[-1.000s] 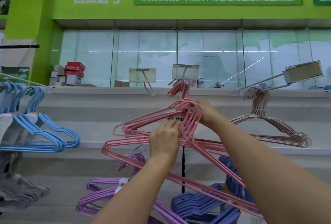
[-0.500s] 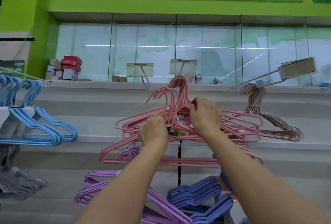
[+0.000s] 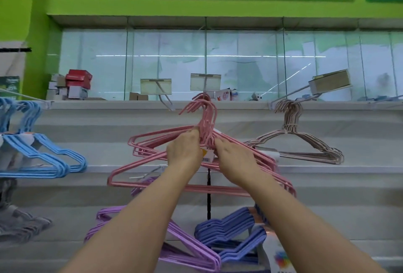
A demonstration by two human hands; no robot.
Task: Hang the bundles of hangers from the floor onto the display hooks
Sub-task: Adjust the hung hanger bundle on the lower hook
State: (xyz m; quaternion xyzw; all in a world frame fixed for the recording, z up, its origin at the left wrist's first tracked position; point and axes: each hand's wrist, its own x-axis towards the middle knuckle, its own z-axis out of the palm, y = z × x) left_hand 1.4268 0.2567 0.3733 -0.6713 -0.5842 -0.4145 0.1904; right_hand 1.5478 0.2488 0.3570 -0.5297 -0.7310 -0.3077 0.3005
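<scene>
A bundle of pink hangers is raised in front of the grey slat wall, its hook ends up by the middle display hook under a clear price tag. My left hand grips the bundle at the neck from the left. My right hand grips it from the right, just beside a paper label. Whether the hook ends sit on the display hook I cannot tell.
Beige hangers hang on the hook to the right, blue ones on the left. Purple hangers and dark blue hangers hang lower down. An empty hook with a price tag is left of the middle one. Boxes sit on the top ledge.
Both hands have lifted the pink bundle higher and turned it more upright. The hook ends went from below the price tag up to the middle display hook.
</scene>
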